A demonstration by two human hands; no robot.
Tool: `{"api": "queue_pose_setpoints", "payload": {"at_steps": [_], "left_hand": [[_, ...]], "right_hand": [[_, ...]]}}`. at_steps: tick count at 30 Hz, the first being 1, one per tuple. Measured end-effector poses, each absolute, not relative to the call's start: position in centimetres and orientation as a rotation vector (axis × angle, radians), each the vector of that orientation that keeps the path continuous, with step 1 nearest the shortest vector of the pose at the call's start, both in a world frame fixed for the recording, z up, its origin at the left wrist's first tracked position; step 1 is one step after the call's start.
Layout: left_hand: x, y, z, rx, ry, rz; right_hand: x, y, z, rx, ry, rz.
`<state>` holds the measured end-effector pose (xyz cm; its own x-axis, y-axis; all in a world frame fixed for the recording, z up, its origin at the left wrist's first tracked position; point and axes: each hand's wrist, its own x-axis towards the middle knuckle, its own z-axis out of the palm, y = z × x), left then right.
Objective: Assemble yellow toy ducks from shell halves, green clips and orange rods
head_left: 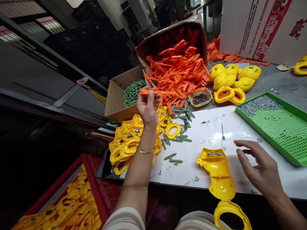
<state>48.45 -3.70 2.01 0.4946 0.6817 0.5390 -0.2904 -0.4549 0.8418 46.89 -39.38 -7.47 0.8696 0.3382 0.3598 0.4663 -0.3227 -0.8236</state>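
Observation:
Raised over the left of the table, my left hand (pixel 148 107) pinches a long orange plastic strip (pixel 165 92) between thumb and fingers. My right hand (pixel 260 166) hovers at the right with its fingers apart and nothing in them. Between the hands, at the table's front edge, lies a yellow duck-shaped half shell (pixel 220 175), hollow side up, its ring handle (pixel 231 213) hanging over the edge. Two small green pieces (pixel 214 154) sit in its upper end. A screwdriver (pixel 223 137) with a clear and blue handle lies just beyond the shell.
A carton of orange strips (pixel 177 70) and a box of green parts (pixel 134 92) stand behind. Yellow shells (pixel 131 137) are piled left; loose green parts (pixel 178 139) lie nearby. A basket (pixel 200 97) holds dark pieces. A green tray (pixel 280 127) holds screws. Assembled ducks (pixel 247 78) stand at the back.

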Motion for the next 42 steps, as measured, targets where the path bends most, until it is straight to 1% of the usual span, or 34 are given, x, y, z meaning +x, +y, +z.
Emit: {"api": "queue_pose_setpoints", "payload": {"at_steps": [3,5,7,10,13,15,19,22,25,29,34,42], "left_hand": [[45.3,-7.6,1.7,1.34,0.254,0.801],[43.9,-10.4,0.7,1.181,0.242,0.613],[43.0,-13.0,-0.5,1.098,0.222,0.473],[42.2,-16.2,-2.1,1.063,0.194,0.322],[41.4,-17.9,-3.5,1.166,0.133,0.205],[40.9,-18.0,-4.4,1.366,0.045,0.218],[40.0,-16.8,-6.6,2.001,-0.114,0.375],[39.4,-16.5,-8.7,2.263,-0.24,0.356],[38.9,-17.4,-10.5,2.262,-0.263,0.365],[38.6,-18.8,-11.9,2.174,-0.125,0.417],[38.3,-19.6,-12.1,2.163,-0.02,0.47],[37.8,-20.2,-12.1,2.186,0.039,0.514]], "right_hand": [[47.3,-38.8,-4.3,-1.83,-0.655,-0.364],[47.2,-38.3,-1.9,-1.768,-0.768,-0.516],[47.1,-37.6,0.1,-1.807,-0.924,-0.586],[46.9,-36.1,1.2,-2.03,-1.147,-0.473],[46.9,-35.7,-0.2,-2.136,-1.206,-0.214],[46.8,-36.9,-1.7,-2.077,-1.117,-0.139],[45.8,-40.9,-3.9,-2.023,-0.777,-0.083],[43.7,-42.5,-4.5,-2.088,-0.78,0.034],[41.4,-42.1,-5.2,-2.115,-0.85,0.107],[39.9,-40.9,-6.6,-2.197,-0.89,0.107],[40.2,-40.4,-7.4,-2.396,-0.965,0.069],[40.0,-39.7,-7.4,-2.399,-1.008,0.05]]}}
